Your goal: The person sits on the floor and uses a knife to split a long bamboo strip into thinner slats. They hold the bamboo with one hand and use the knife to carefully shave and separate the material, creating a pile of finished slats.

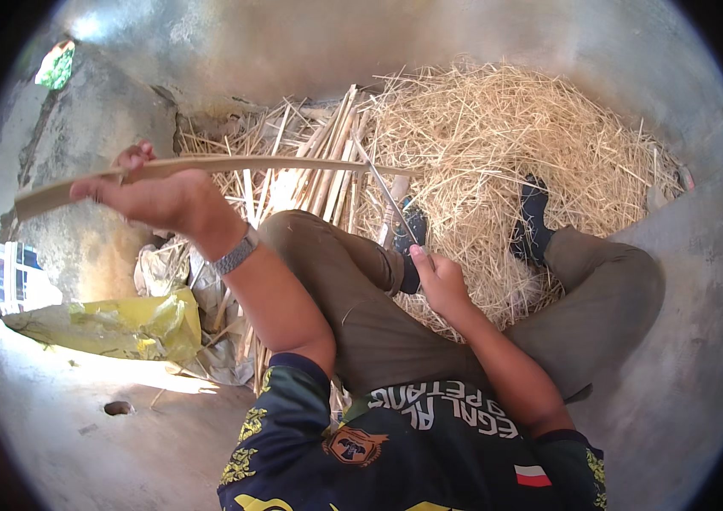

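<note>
My left hand (157,192), raised at the left with a watch on its wrist, is closed around a long, flat, pale strip that looks like bamboo (281,163). The strip runs roughly level from the far left to the middle of the view. My right hand (442,285), in front of my bent legs, grips a knife; its handle is mostly hidden in the fist. The narrow knife blade (389,198) points up and to the left. Near its tip the blade crosses the strip's right end; whether they touch I cannot tell.
A big heap of thin, straw-like shavings (498,128) lies around my feet against the back wall. Left of it are several loose pale strips (327,187). A yellow plastic bag (157,328) lies at the left, and a small hole (118,408) is in the grey surface below it.
</note>
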The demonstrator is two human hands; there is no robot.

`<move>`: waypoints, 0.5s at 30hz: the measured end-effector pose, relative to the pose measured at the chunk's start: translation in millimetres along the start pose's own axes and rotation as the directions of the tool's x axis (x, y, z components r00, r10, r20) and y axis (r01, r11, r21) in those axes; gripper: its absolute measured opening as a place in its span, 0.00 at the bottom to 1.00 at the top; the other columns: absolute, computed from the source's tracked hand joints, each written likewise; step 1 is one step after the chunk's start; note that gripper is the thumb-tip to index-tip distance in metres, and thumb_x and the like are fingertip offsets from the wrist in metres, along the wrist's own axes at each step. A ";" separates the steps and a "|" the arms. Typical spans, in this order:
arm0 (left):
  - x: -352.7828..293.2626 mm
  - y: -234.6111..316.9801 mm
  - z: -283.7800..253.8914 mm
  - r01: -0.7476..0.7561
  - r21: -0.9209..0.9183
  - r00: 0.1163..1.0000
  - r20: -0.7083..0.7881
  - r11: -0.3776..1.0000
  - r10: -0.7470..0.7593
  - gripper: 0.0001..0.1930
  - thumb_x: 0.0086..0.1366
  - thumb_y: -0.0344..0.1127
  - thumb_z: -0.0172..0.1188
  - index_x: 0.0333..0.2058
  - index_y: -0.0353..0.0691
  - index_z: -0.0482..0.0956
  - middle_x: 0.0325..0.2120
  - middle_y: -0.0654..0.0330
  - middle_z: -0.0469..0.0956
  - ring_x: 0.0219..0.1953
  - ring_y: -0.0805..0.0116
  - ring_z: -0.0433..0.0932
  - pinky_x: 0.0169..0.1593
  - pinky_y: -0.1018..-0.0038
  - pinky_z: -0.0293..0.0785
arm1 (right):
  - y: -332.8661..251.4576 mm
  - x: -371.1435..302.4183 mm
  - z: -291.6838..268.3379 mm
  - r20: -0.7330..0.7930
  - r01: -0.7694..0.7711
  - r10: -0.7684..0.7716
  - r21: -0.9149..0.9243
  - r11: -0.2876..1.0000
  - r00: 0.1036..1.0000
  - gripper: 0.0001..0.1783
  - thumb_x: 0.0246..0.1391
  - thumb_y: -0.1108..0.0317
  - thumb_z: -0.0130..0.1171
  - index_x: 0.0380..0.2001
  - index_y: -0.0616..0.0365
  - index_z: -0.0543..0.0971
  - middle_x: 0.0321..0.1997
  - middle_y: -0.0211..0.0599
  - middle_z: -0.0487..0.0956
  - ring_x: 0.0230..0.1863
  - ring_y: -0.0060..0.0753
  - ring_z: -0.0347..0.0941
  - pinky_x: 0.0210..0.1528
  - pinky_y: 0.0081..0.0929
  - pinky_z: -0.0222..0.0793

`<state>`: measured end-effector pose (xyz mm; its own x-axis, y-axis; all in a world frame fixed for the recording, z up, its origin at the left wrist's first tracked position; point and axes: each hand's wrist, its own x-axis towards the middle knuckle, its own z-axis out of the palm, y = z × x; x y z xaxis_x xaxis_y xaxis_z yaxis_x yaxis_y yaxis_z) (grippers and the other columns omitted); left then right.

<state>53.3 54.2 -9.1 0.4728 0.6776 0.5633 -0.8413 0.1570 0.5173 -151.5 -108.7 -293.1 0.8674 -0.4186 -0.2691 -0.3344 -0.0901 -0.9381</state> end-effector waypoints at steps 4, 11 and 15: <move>19.8 -4.3 -16.1 0.170 -0.154 0.967 0.217 0.973 -0.134 0.39 0.70 0.76 0.33 0.21 0.45 0.69 0.13 0.65 0.63 0.22 0.71 0.74 0.45 0.66 0.80 | -28.6 -31.3 5.2 0.047 0.210 -0.210 0.000 0.978 0.977 0.32 0.68 0.42 0.51 0.26 0.63 0.76 0.15 0.41 0.72 0.19 0.36 0.73 0.26 0.38 0.67; 16.6 4.3 -6.0 0.208 -0.184 0.971 0.157 0.961 -0.180 0.41 0.68 0.79 0.29 0.09 0.51 0.53 0.09 0.60 0.61 0.18 0.70 0.65 0.33 0.75 0.74 | -36.5 -34.3 9.8 -0.028 0.169 -0.170 -0.018 0.985 0.985 0.29 0.69 0.46 0.52 0.25 0.63 0.74 0.15 0.39 0.69 0.19 0.30 0.66 0.26 0.35 0.64; 18.5 1.5 -7.1 0.178 -0.210 0.978 0.147 0.961 -0.149 0.39 0.68 0.78 0.31 0.12 0.50 0.56 0.12 0.60 0.62 0.21 0.68 0.73 0.33 0.72 0.80 | -1.2 -14.4 2.3 -0.015 -0.017 0.017 -0.002 1.000 1.000 0.31 0.68 0.45 0.51 0.26 0.65 0.77 0.17 0.52 0.75 0.21 0.52 0.76 0.29 0.43 0.70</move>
<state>58.9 72.0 -2.5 0.6259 0.5338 0.5686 -0.7799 0.4221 0.4622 -162.8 -100.5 -288.6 0.8559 -0.4338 -0.2813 -0.3496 -0.0845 -0.9331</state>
